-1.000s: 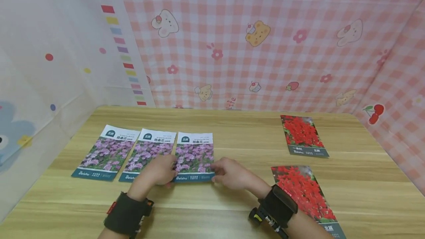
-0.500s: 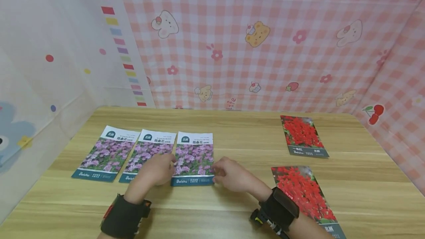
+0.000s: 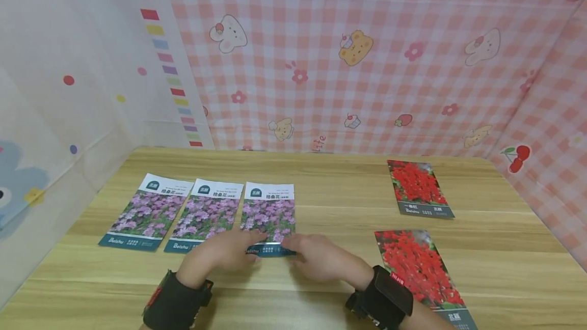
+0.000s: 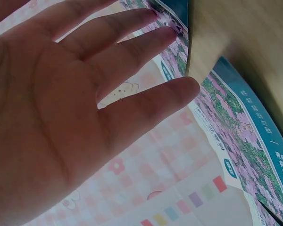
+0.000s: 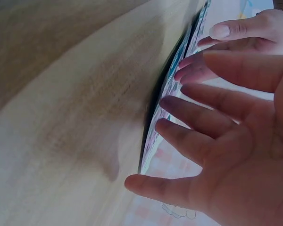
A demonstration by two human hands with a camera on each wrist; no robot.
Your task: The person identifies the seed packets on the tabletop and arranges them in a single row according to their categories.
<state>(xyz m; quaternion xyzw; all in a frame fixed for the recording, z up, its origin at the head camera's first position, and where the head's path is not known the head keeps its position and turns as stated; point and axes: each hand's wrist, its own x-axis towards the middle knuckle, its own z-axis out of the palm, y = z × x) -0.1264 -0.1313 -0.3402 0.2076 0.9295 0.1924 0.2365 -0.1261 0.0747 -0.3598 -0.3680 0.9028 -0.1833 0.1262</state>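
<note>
– Since I'm only watching over the feed, what's your read on the rightmost Gesang flower packet (image 3: 269, 213)? It's my landmark, lying face up on the wood-grain table (image 3: 298, 302).

– Left hand (image 3: 228, 251) and right hand (image 3: 319, 256) both have fingers out straight and spread, pinching nothing, tips over its lower band. Can't tell from my end how hard they're pressing, if at all.

– So what bites us?

– Uneven push, I reckon. If one hand leans harder, it could pivot and ride up onto the middle Gesang flower packet (image 3: 212, 210), just left of it. The third Gesang flower packet (image 3: 149, 213), farther left of it, might get shoved too.

– And to its right?

– Upper scarlet sage packet (image 3: 417, 182) is well clear of it. Lower scarlet sage packet (image 3: 419, 269), also off to its right, worries me: the right wristband (image 3: 391, 297) overlaps that one in my head view, so a careless sideways swing could drag it askew, imo.
</note>
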